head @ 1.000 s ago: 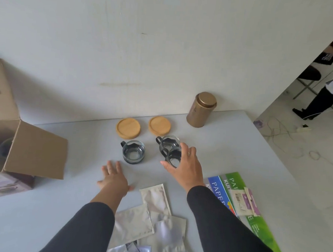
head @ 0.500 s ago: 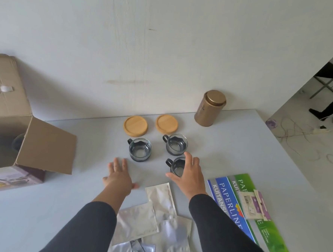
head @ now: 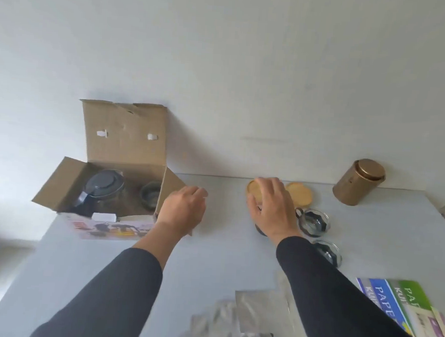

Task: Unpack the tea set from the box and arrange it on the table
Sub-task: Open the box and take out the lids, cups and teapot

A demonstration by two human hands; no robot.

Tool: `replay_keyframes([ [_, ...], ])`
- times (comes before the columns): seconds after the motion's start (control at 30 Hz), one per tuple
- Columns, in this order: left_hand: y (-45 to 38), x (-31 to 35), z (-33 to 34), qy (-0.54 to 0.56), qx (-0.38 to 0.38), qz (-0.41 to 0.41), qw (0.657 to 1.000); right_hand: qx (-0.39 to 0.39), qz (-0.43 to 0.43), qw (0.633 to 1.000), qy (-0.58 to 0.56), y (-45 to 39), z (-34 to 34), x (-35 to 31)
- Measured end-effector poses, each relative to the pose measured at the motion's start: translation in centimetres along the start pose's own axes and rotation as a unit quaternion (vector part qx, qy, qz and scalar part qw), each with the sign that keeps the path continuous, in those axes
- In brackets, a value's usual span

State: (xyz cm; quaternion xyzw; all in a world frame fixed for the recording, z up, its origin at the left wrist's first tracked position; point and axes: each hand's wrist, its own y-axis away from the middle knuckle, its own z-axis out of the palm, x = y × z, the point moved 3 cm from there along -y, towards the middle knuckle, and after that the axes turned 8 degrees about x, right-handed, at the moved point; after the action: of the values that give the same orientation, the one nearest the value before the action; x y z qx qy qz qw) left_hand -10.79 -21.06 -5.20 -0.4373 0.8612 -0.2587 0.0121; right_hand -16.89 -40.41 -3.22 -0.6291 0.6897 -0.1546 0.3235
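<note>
The open cardboard box (head: 123, 146) stands at the table's far left, with a dark-lidded glass teapot (head: 103, 189) and one glass cup (head: 150, 196) inside. My left hand (head: 182, 210) hovers at the box's right flap, fingers loosely curled and holding nothing. My right hand (head: 271, 210) hangs with relaxed fingers over a wooden coaster (head: 254, 191) and a mostly hidden cup (head: 260, 229). A second coaster (head: 299, 194) lies beside it. Two glass cups (head: 313, 222) (head: 327, 253) stand to the right.
A gold tin (head: 358, 180) stands at the back right against the wall. Silver foil pouches (head: 257, 311) lie at the front edge of the grey table (head: 223, 259), and a green and blue paper pack (head: 396, 296) lies at front right.
The view swung left, bringing the box's inside into sight. My right hand let go of the third cup and moved left. My left hand rose off the table towards the box.
</note>
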Motion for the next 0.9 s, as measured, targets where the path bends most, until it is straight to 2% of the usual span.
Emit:
replay_keyframes([
  [0.07,0.6,-4.4,-2.7,-0.041,0.018,0.006,0.999,-0.011,-0.022,1.0,-0.016,-1.6,1.7,-5.0],
  [0.2,3.2,-14.1,-6.1,-0.055,-0.01,-0.121,0.991,-0.063,-0.061,0.995,-0.044,-3.0,5.8,-14.6],
  [0.33,5.3,-20.7,-6.6,-0.077,-0.131,-0.178,0.972,-0.195,-0.078,0.978,0.013,-2.8,11.0,-21.4],
  [0.43,6.6,-22.2,-5.7,-0.066,-0.187,-0.174,0.965,-0.27,-0.036,0.958,0.093,-2.5,13.8,-23.0],
  [0.5,7.0,-22.3,-5.4,-0.06,-0.186,-0.17,0.966,-0.312,-0.003,0.94,0.137,-3.0,14.9,-23.2],
  [0.63,7.1,-22.7,-5.1,-0.069,-0.183,-0.171,0.966,-0.373,0.003,0.903,0.213,-3.8,17.1,-23.4],
  [0.9,7.1,-22.6,-4.9,-0.08,-0.183,-0.158,0.967,-0.374,0.046,0.881,0.287,-3.9,19.8,-23.7],
])
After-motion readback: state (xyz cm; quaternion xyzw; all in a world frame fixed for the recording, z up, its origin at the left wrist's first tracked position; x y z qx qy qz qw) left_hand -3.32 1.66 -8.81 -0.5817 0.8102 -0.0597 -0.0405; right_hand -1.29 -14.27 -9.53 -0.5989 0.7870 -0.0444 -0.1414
